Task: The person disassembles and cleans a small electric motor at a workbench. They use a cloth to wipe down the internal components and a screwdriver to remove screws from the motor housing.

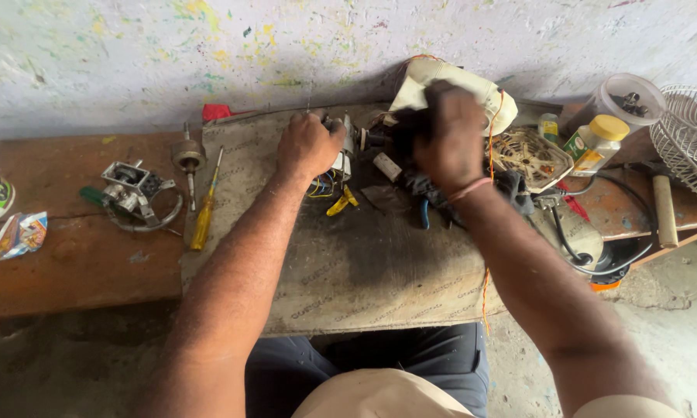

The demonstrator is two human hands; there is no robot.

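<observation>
Both hands [308, 145] [449, 139] grip metal motor [356, 141]

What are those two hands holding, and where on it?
Both hold a small motor assembly: the left hand closed on its left end, the right hand on its right end. The exact grip is hidden.

A worn board [364, 271] on a brown bench [70, 263] carries a yellow-handled screwdriver [205, 209].
</observation>
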